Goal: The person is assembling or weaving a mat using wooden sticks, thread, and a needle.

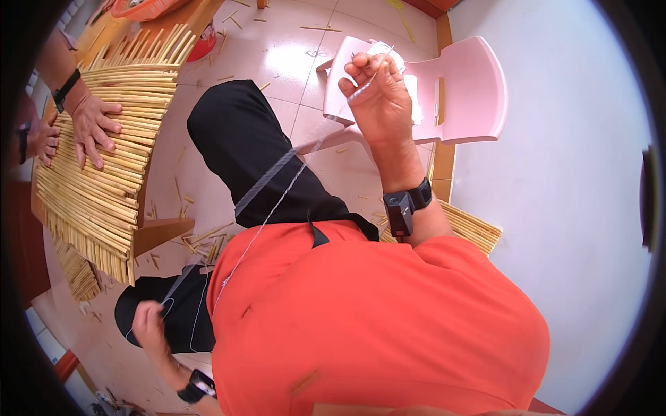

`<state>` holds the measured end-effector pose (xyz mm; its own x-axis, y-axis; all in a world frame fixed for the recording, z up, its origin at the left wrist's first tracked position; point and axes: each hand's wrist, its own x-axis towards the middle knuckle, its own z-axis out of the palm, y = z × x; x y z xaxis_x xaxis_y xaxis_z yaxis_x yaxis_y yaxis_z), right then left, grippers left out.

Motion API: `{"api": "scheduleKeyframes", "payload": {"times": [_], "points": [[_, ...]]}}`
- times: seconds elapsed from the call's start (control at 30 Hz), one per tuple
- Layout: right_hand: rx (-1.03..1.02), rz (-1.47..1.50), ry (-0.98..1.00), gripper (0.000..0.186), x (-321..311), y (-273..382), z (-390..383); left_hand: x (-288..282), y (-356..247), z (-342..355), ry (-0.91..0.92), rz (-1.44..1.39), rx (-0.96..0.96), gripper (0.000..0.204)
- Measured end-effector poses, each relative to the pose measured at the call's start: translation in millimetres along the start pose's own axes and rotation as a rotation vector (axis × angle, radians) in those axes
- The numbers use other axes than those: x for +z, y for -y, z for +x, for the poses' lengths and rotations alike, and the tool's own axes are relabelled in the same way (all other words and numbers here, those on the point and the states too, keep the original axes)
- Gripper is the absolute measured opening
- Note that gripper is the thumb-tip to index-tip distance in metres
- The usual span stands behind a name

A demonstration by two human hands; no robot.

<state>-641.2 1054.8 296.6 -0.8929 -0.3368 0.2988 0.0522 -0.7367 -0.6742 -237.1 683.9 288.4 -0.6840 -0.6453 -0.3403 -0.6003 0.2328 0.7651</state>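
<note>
My right hand (381, 97) is raised in front of the pink chair, palm toward me. Its thumb and fingers pinch a thin white string, and loose ends stick up above the fingertips. From there the string (281, 197) runs down across my black trousers to my red shirt. A smeared grey streak also slants from near my right hand toward my left. Low on the left, my left hand (148, 326) is closed and slightly blurred over my dark trouser leg. A loop of string hangs beside its fingers.
At left, another person's hands (95, 128) press on a mat of straw-coloured stalks (104, 197) on a wooden table (163, 236). A pink chair (472, 90) stands against the white wall. More stalks (472, 227) lie beside me, with cut pieces scattered over the tiles.
</note>
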Motion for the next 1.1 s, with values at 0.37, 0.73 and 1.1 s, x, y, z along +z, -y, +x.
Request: {"api": "scheduleKeyframes", "payload": {"times": [0.37,0.73,1.1], "points": [[0.221,0.207,0.144,0.014,30.4,-59.1,9.0,-82.1,0.3,3.7,-0.468,-0.551,0.283,0.01],[0.217,0.114,0.004,0.016,46.8,-44.7,7.3,-161.8,-120.0,140.6,-0.707,0.969,0.75,0.033],[0.145,0.013,-0.129,0.01,36.5,-39.6,5.2,205.7,-235.3,40.5,0.666,0.007,0.243,0.051]]}}
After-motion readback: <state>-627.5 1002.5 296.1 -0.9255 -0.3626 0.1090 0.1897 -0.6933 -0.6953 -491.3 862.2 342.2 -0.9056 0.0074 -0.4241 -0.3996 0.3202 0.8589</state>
